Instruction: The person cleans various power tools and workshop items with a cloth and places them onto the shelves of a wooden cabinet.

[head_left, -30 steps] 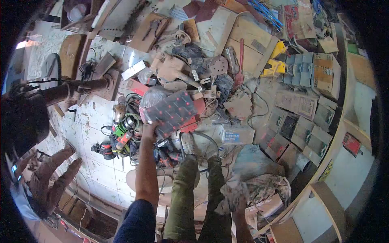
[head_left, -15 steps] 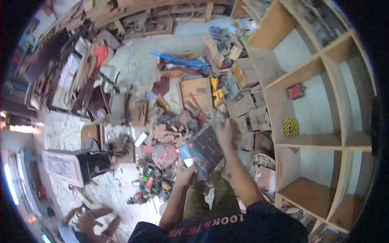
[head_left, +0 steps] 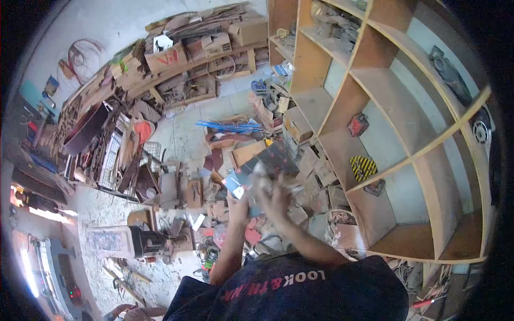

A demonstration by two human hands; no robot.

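Held up over the littered floor point(head_left: 184, 122), tilted: a dark box point(head_left: 278, 159) with red marks, a blue and white end showing at its near left. Gripped at that end by the left hand point(head_left: 239, 204), with fingers curled closed round the corner, partly hidden. Across the near side of the box, a grey rag point(head_left: 262, 183), badly blurred. Bunched in the partly closed right hand point(head_left: 277, 203); too smeared to tell how tight the grip is, or whether pressed to the box or just short of it.

Nearer the body than the box, a dark shirt point(head_left: 300, 289) with white and red lettering. Behind the box, partly covered from sight, a wooden board point(head_left: 246, 152). Beyond the box, farther off, blue rods point(head_left: 230, 127). Left of the box, pliers point(head_left: 194, 190) on a small piece of wood, and nearer the body than those, a white block point(head_left: 198, 221).

Right of the box, close by, cartons point(head_left: 324, 171). Past those, still right of the box, a tall wooden shelf point(head_left: 309, 59), with a red pack point(head_left: 357, 124) and a striped yellow-and-black piece point(head_left: 363, 168) in one compartment. Well left of the box, a wire rack point(head_left: 153, 152) loaded with planks point(head_left: 126, 160), topped by an orange piece point(head_left: 143, 130). Far from the box, toward the body and left, part of another person's arm point(head_left: 143, 313)
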